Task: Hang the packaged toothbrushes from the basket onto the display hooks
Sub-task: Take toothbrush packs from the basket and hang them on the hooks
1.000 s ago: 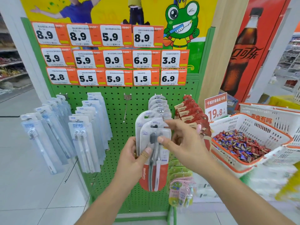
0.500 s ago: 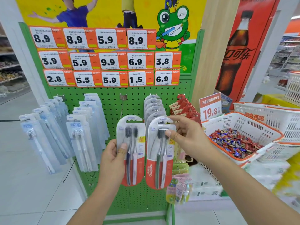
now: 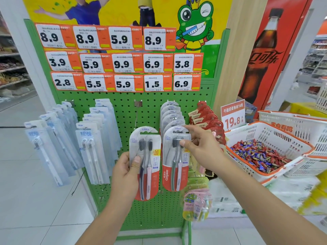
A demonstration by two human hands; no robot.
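Observation:
My left hand (image 3: 126, 175) grips a red-and-white toothbrush pack (image 3: 147, 161) by its left edge, upright in front of the green pegboard (image 3: 123, 106). An empty hook (image 3: 137, 110) sticks out of the board just above that pack. My right hand (image 3: 201, 147) pinches the top of a second toothbrush pack (image 3: 174, 160), at the front of a row of matching packs (image 3: 170, 114) hanging on one hook. I cannot tell if this pack's hole is on the hook. No basket of toothbrushes shows in this view.
Pale blue toothbrush packs (image 3: 92, 138) hang in rows at the left, red carded packs (image 3: 205, 115) at the right, and children's packs (image 3: 196, 202) lower down. A white basket of sweets (image 3: 247, 135) stands close to my right arm. Price tags (image 3: 122, 62) cover the board's top.
The two packs, held stacked together a second ago, are now apart. My left hand carried one leftward under the empty hook, and my right hand lifted the other toward the row.

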